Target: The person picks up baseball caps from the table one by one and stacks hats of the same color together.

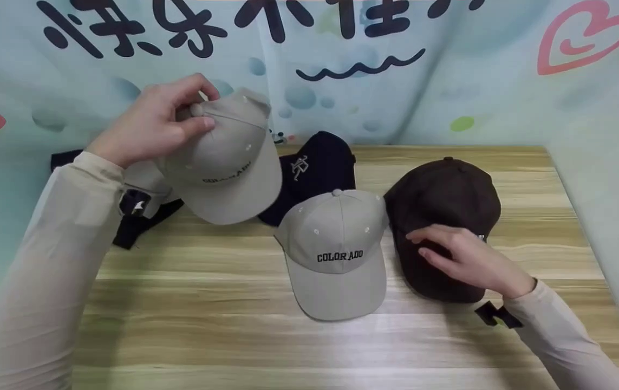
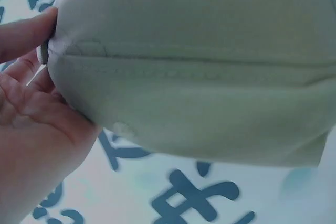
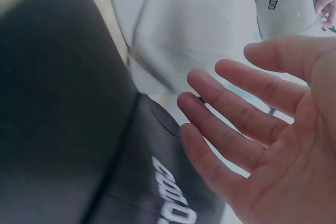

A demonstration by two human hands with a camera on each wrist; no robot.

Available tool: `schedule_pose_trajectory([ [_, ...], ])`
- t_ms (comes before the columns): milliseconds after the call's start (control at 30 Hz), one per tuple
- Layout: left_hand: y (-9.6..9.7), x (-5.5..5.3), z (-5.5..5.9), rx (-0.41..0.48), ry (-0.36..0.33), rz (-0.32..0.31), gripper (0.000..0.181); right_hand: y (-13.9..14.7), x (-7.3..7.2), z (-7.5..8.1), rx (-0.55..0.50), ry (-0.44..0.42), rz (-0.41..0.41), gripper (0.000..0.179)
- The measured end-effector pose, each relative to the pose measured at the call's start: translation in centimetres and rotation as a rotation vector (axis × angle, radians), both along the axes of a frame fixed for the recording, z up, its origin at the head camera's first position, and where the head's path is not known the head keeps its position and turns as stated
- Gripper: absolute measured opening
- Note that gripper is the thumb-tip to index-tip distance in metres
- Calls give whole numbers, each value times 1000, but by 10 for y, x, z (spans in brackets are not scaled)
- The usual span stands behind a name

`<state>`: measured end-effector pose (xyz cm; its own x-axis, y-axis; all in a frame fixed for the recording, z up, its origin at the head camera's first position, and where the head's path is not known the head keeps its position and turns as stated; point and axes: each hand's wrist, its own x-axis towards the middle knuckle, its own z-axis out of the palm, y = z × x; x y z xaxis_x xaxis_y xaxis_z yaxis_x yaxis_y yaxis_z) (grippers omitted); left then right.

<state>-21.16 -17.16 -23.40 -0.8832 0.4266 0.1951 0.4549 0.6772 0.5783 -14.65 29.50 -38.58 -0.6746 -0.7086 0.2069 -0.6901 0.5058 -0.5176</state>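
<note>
My left hand (image 1: 149,122) pinches the crown of a grey baseball cap (image 1: 225,151) near its top button, holding it up at the back left with its brim tilted down toward the front. The left wrist view shows the cap's grey panels (image 2: 194,98) close up, thumb and fingers at the edge. Over a dark brown baseball cap (image 1: 450,195) at the right hovers my right hand (image 1: 466,257), its fingers loosely extended and holding nothing. Part of white lettering on the brown cap (image 3: 173,198) shows in the right wrist view.
A second grey cap (image 1: 341,233) lettered COLORADO sits mid-table, brim forward. Behind it lies a navy cap (image 1: 323,168) with an embroidered R. Under my left forearm are another light grey cap (image 1: 147,181) and a black strap-like piece (image 1: 138,225). A printed curtain (image 1: 341,103) hangs behind the wooden table (image 1: 222,303).
</note>
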Motion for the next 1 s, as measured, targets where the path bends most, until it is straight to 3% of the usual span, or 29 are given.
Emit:
schedule_pose_trajectory([
  [167,17,12,5,-16,17,-140,21,5,-3,17,-37,34,-10,29],
  [300,29,20,3,-6,26,-251,20,10,-3,25,-50,68,-29,30],
  [733,64,38,-14,86,-63,-469,17,9,5,22,-12,115,10,53],
  [833,77,42,-22,116,-115,-517,16,8,8,24,-11,136,13,56],
  [1000,100,39,-46,148,-200,-602,17,4,14,30,5,144,6,59],
])
